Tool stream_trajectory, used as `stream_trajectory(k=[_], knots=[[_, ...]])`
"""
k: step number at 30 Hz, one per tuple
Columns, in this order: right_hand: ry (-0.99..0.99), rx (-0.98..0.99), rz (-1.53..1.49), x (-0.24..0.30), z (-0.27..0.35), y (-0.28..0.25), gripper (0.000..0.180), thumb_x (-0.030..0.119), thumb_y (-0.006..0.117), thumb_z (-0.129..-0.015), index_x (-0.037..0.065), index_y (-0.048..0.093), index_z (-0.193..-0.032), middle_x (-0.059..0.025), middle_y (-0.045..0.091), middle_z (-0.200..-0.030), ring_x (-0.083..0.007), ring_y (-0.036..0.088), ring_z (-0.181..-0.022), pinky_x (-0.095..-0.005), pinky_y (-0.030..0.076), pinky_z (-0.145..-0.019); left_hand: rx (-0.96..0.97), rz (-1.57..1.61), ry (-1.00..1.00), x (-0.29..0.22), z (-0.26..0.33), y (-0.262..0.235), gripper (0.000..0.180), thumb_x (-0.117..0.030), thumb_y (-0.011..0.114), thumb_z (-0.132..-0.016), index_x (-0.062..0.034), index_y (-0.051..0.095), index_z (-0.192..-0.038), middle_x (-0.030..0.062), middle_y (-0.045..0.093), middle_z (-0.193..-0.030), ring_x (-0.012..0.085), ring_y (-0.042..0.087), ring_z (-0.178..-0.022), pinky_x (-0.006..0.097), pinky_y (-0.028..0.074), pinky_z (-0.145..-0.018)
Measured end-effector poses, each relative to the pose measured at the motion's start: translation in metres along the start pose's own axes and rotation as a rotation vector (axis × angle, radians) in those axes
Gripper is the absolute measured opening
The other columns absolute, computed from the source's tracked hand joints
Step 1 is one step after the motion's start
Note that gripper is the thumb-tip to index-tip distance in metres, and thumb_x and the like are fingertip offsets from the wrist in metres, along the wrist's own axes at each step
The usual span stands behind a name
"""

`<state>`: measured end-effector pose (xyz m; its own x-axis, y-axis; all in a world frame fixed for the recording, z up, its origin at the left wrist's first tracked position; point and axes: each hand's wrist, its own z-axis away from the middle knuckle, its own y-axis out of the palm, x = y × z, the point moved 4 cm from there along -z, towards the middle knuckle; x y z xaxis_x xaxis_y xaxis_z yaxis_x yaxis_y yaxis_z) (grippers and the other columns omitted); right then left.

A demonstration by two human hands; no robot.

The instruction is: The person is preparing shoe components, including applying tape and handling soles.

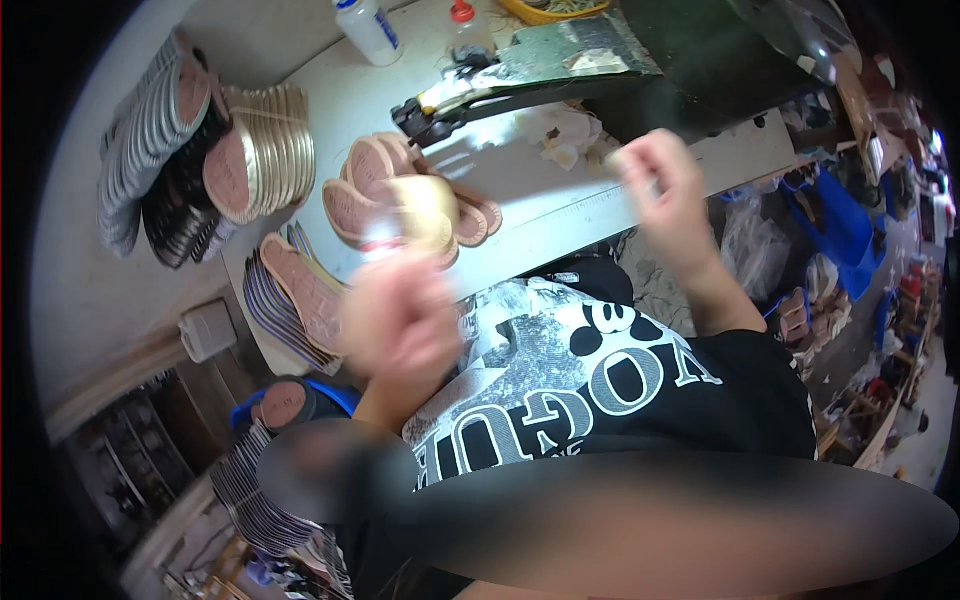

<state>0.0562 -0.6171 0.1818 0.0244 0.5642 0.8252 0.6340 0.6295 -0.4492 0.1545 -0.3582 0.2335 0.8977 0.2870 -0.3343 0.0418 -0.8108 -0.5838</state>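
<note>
My left hand (400, 315), smeared by motion, is closed in front of the table's near edge. Just above it show a blurred whitish thing with a red band (380, 238) and a blurred gold piece (428, 208); I cannot tell whether the hand holds either. Beyond them lies a pile of brown sandal soles (368, 165) on the white tabletop (560, 225). Raised over the table's right part, my right hand (660, 178) has its fingers curled together. Whatever they pinch, if anything, is too small to make out.
A green machine arm with a dark head (430, 122) reaches across the table. Behind it stand a white bottle (368, 32) and a red-capped bottle (466, 30). Gold soles (265, 150), silver soles (155, 140) and brown insoles (300, 290) are stacked at the left.
</note>
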Motion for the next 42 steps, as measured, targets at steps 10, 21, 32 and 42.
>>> stream_trajectory(k=[10,21,32,42], knots=[[-0.007,0.492,-0.301,0.0,0.02,0.009,0.004,0.009,0.07,-0.091,0.006,0.069,-0.094,-0.0065,0.056,-0.113,-0.0203,0.056,-0.108,-0.0325,0.043,-0.097,-0.003,0.13,0.293,0.038,-0.164,0.044,0.005,-0.001,0.067,-0.094,0.002,0.071,-0.096,0.0115,0.072,-0.089,0.0193,0.066,-0.076,0.029,0.052,-0.072],[0.12,0.363,-0.396,-0.017,0.027,0.009,0.023,0.001,0.07,-0.089,0.004,0.076,-0.111,-0.0068,0.071,-0.088,-0.0166,0.064,-0.08,-0.0281,0.049,-0.074,0.12,0.113,0.425,0.029,-0.166,0.108,0.028,-0.006,0.075,-0.081,-0.0056,0.068,-0.109,0.0118,0.068,-0.1,0.0335,0.062,-0.099,0.042,0.048,-0.088],[-0.194,0.469,-0.373,0.04,-0.017,0.073,0.039,0.0,0.072,-0.085,0.007,0.071,-0.124,-0.0119,0.066,-0.088,-0.0251,0.066,-0.079,-0.0343,0.052,-0.07,0.535,0.762,-0.647,0.047,0.009,0.071,0.027,-0.01,0.08,-0.087,0.0013,0.065,-0.106,0.0025,0.062,-0.096,0.0101,0.061,-0.085,0.026,0.049,-0.074],[-0.243,0.507,-0.265,0.056,-0.03,0.097,0.044,-0.002,0.073,-0.083,0.007,0.071,-0.126,-0.0099,0.067,-0.087,-0.0246,0.065,-0.079,-0.034,0.051,-0.071,0.359,0.814,-0.747,0.076,0.003,0.055,0.012,-0.003,0.076,-0.087,0.0037,0.069,-0.095,0.0071,0.067,-0.091,0.0142,0.067,-0.087,0.028,0.053,-0.077]])
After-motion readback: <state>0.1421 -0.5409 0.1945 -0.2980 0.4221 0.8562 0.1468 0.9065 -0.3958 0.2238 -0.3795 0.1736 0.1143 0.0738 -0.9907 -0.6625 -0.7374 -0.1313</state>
